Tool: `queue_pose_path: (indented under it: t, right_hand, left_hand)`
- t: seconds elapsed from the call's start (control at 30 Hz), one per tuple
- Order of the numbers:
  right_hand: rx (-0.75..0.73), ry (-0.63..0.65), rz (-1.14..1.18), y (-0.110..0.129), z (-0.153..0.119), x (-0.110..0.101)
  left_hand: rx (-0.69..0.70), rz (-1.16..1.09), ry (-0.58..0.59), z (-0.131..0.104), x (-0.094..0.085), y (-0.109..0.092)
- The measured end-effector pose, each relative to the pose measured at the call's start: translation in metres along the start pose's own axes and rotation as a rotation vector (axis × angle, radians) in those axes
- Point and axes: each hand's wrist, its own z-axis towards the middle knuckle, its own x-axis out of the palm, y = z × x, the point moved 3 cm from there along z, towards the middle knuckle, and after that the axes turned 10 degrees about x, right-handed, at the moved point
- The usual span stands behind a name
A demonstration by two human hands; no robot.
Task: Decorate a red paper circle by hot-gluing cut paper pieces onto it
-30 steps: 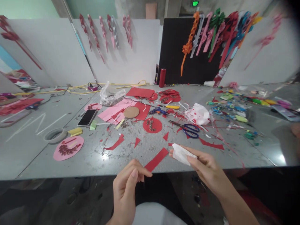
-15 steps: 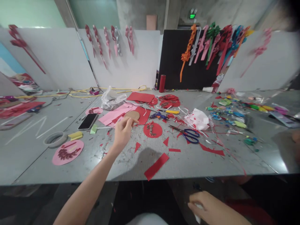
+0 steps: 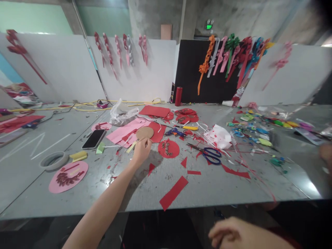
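My left hand (image 3: 143, 151) is over the table with its fingertips pinched together at the near edge of a round brown cardboard disc (image 3: 145, 132). Whatever is between the fingertips, if anything, is hidden. The disc lies on red and pink paper sheets (image 3: 124, 132). Just right of the hand is a red paper circle (image 3: 168, 149) with dark brown pieces set on it in a curve. Below the table edge, my right hand (image 3: 228, 232) has its fingers curled in; its contents do not show.
Blue-handled scissors (image 3: 212, 155), a blue glue gun (image 3: 175, 132) and a yellow cutter (image 3: 190, 128) lie to the right. A phone (image 3: 94, 139), a tape roll (image 3: 53, 160) and a decorated pink circle (image 3: 68, 177) lie left. A red bottle (image 3: 178, 96) stands behind. Red scraps (image 3: 173, 192) lie in front.
My left hand has moved slightly right and nearer to me, and its fingers are more tucked in. White material seen in my right hand before no longer shows.
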Motion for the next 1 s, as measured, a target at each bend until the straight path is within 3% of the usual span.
queue_pose_path:
  t: [0.03,0.07,0.2,0.27,0.33,0.4,0.53,0.67,0.73,0.9,1.0]
  right_hand:
    - [-0.042,0.047,0.063,0.018,-0.002,-0.021]
    - [-0.094,-0.010,0.057,0.034,-0.001,-0.047]
    - [-0.213,-0.679,-0.152,0.071,0.027,-0.165]
    - [-0.106,-0.984,-0.237,0.071,0.054,-0.215]
    - [0.009,-1.181,-0.348,0.069,0.083,-0.250]
    - [0.040,-1.239,-0.446,0.069,0.108,-0.272]
    - [0.087,-1.210,-0.549,0.071,0.135,-0.288]
    - [-0.078,-1.372,-0.444,0.088,0.131,-0.288]
    - [-0.170,-1.382,-0.372,0.101,0.127,-0.281]
    - [-0.312,-1.004,-0.309,0.138,0.137,-0.238]
    - [-0.359,-0.900,-0.338,0.179,0.156,-0.221]
  left_hand:
    - [0.022,0.010,0.010,-0.003,0.000,-0.002]
    - [0.040,0.013,0.018,-0.005,0.000,-0.003]
    - [0.073,-0.006,0.041,-0.007,0.000,-0.006]
    - [0.083,0.002,0.033,-0.007,-0.001,-0.005]
    - [0.083,0.021,0.020,-0.006,-0.002,-0.002]
    - [0.071,0.037,0.009,-0.007,-0.003,0.002]
    - [0.030,0.026,-0.010,-0.008,-0.002,0.009]
    - [0.035,0.018,-0.005,-0.007,-0.002,0.007]
    - [0.037,0.014,0.005,-0.007,-0.002,0.004]
    - [0.033,0.000,0.028,-0.007,0.000,0.001]
    - [0.039,-0.008,0.028,-0.007,0.001,0.002]
